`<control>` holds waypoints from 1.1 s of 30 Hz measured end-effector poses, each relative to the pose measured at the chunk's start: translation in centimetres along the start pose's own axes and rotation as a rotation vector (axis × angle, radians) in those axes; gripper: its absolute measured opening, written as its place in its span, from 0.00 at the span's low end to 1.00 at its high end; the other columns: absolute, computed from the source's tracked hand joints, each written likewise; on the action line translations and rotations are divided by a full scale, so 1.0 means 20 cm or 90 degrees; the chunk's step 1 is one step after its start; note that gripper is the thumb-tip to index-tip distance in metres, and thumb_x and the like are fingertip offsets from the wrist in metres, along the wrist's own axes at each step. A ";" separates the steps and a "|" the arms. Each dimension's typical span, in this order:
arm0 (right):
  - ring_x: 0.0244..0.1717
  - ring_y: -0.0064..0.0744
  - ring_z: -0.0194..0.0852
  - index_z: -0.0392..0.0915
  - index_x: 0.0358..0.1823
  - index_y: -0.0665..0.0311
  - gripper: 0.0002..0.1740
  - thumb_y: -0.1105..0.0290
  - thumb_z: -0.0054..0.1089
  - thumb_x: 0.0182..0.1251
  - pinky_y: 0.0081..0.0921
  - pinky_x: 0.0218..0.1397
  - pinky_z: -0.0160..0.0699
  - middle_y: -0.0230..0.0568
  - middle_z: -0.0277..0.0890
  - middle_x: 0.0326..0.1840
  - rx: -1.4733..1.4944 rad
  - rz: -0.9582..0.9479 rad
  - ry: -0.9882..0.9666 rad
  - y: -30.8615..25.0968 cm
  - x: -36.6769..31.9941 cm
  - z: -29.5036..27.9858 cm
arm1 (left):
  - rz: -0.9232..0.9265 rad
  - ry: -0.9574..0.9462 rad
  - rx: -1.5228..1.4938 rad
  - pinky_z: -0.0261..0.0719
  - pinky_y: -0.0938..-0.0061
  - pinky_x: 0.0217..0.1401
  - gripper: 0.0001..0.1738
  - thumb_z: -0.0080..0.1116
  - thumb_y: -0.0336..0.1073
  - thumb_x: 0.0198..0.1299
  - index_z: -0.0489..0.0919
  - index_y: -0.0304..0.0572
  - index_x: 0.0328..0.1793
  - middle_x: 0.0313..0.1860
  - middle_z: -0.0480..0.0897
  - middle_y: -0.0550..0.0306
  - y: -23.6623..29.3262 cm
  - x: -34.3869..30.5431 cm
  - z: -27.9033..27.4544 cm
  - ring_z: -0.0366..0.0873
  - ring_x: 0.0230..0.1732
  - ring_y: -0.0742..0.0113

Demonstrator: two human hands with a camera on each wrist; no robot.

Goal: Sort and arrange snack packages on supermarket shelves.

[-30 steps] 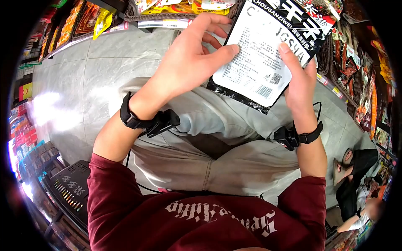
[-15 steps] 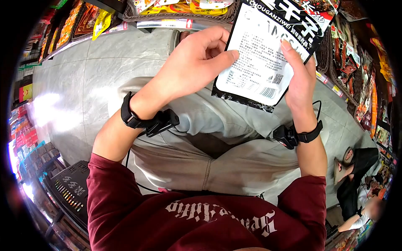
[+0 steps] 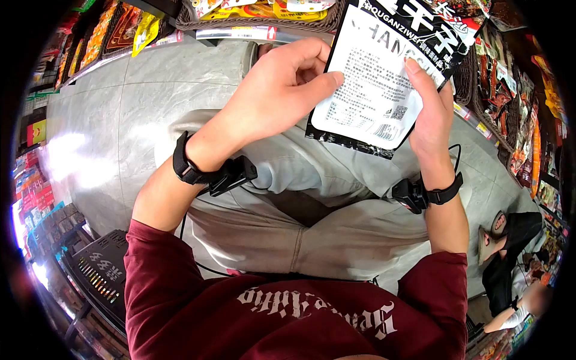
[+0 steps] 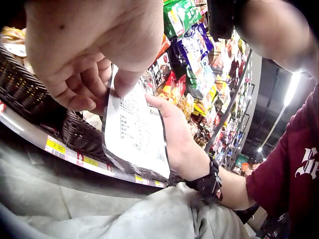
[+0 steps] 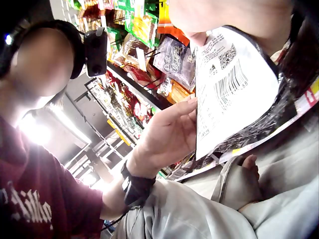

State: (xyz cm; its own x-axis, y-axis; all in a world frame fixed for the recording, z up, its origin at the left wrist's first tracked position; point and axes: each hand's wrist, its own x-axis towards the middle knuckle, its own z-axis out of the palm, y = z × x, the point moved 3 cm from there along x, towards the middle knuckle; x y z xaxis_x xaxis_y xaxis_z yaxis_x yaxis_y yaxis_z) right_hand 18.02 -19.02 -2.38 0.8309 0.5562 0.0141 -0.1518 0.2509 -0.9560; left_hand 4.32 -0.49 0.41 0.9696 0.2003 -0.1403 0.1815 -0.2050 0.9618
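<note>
Both hands hold a black snack pouch [image 3: 366, 99] up over the lap, its white printed back with barcode and QR code turned to the head camera. My left hand [image 3: 276, 90] pinches its left edge, thumb on the printed face and fingers curled at the edge. On the opposite edge, my right hand [image 3: 431, 114] grips it with the thumb flat on the print and the other fingers mostly hidden behind. The left wrist view shows the pouch [image 4: 132, 127] tilted between the hands; from the right wrist, its barcode [image 5: 231, 83] is plain.
Wicker baskets [image 3: 255, 24] of packaged snacks line a low shelf ahead, with price labels [image 3: 234, 34] along its edge. More hanging packets [image 4: 192, 47] fill the racks. A black crate [image 3: 99, 270] stands at lower left. Another person [image 3: 510, 270] is low at the right.
My left hand has shifted down along the pouch edge, its fingers curling in more. The pouch has tilted slightly, and glare on its print has moved. My right hand keeps its grip.
</note>
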 end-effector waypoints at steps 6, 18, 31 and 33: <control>0.48 0.20 0.84 0.83 0.56 0.67 0.14 0.67 0.65 0.76 0.20 0.52 0.80 0.35 0.87 0.51 0.003 0.000 -0.021 -0.01 0.00 0.01 | -0.001 0.006 -0.005 0.75 0.84 0.42 0.08 0.62 0.31 0.75 0.80 0.35 0.54 0.41 0.83 0.68 0.01 -0.01 0.00 0.75 0.39 0.86; 0.48 0.21 0.84 0.83 0.56 0.67 0.14 0.67 0.66 0.75 0.20 0.52 0.80 0.35 0.87 0.51 -0.001 -0.004 -0.006 0.00 0.01 0.00 | 0.022 0.012 0.006 0.73 0.83 0.39 0.07 0.63 0.30 0.74 0.81 0.36 0.53 0.41 0.83 0.68 -0.01 0.00 0.00 0.74 0.38 0.86; 0.50 0.23 0.83 0.83 0.56 0.68 0.16 0.65 0.66 0.75 0.23 0.55 0.79 0.37 0.87 0.52 0.010 0.018 -0.005 0.01 0.01 -0.01 | 0.080 0.005 0.021 0.68 0.83 0.32 0.06 0.65 0.32 0.72 0.80 0.39 0.49 0.33 0.78 0.70 0.04 -0.02 0.00 0.70 0.32 0.85; 0.50 0.23 0.84 0.83 0.56 0.68 0.16 0.65 0.66 0.75 0.22 0.55 0.79 0.37 0.87 0.52 0.009 0.022 -0.013 0.01 0.01 -0.02 | 0.079 0.000 0.013 0.68 0.83 0.34 0.06 0.66 0.31 0.72 0.81 0.39 0.49 0.33 0.79 0.70 0.04 -0.02 0.00 0.71 0.33 0.84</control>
State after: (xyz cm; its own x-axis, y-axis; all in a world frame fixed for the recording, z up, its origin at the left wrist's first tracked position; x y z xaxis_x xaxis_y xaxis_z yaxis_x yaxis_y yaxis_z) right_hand 18.40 -19.07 -2.72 0.8143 0.5803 -0.0132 -0.1878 0.2420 -0.9519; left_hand 4.01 -0.83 1.32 0.9848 0.1726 -0.0210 0.0640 -0.2476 0.9667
